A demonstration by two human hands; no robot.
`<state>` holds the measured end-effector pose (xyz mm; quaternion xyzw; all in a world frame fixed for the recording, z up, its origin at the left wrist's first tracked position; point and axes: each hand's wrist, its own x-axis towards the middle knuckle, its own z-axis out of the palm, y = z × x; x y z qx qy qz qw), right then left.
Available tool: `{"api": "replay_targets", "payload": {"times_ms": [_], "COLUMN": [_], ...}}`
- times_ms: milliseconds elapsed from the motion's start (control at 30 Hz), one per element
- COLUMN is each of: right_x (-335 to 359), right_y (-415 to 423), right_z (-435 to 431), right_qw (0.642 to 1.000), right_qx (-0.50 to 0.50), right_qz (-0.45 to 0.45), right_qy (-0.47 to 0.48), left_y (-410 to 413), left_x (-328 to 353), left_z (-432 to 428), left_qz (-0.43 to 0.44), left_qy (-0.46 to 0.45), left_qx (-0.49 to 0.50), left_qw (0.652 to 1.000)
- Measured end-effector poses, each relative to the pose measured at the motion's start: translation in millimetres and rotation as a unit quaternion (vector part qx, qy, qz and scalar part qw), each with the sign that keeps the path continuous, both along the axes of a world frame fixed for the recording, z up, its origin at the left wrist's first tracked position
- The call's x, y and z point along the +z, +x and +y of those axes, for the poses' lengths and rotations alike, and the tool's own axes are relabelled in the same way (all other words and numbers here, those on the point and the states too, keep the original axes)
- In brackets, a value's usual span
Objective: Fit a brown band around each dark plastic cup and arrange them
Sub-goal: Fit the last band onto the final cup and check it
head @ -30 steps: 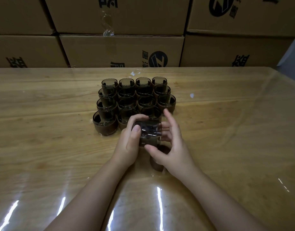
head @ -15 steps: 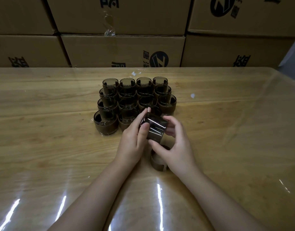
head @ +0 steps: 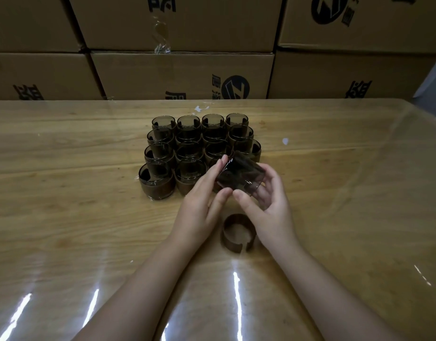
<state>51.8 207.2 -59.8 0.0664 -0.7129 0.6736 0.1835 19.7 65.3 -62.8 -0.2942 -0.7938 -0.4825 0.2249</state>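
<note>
A dark see-through plastic cup (head: pixel 240 177) is tilted in the air above the table, held between both hands. My left hand (head: pixel 202 205) touches its left side with fingers and thumb. My right hand (head: pixel 268 205) cradles it from the right, thumb at its lower edge. A brown open band (head: pixel 237 233) stands on the table just below the hands, partly under my right wrist. Behind them, several banded cups (head: pixel 160 179) stand packed in rows.
The wooden table (head: pixel 64 217) has a glossy clear cover with light glare near me. Stacked cardboard boxes (head: pixel 182 75) form a wall along the far edge. Small white scraps (head: pixel 285 141) lie on the tabletop beyond the cups.
The cup has been lifted up and away from the band and tilted to the right. The band, earlier hidden under the hands, now shows on the table.
</note>
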Motion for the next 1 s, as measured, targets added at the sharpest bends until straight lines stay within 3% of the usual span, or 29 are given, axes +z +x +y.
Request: {"api": "replay_targets", "payload": {"times_ms": [233,500,633,833,1000], "right_x": [-1,-8,-6,4,8], "right_y": [6,-1,-3,-1,2], "right_z": [-4,-4,-1,0,2], "right_qw": [0.992,0.983,0.990,1.000,0.998], "right_qx": [0.058,-0.054,-0.080,-0.002,0.042], "right_qz": [-0.033,-0.006,-0.010,0.001,-0.046], "right_qy": [0.106,0.175,0.119,0.028,0.014], "left_y": [1,3,1,2,9], "left_x": [-1,1,-2,-1,3], "left_z": [-6,-1,1,3,5], "left_qz": [-0.118,-0.109,-0.085,-0.086,-0.185], "left_qy": [0.068,0.023,0.000,-0.001,0.087], "left_qx": [-0.018,-0.004,-0.003,-0.035,-0.077], "left_qw": [0.991,0.994,0.996,0.996,0.976]}}
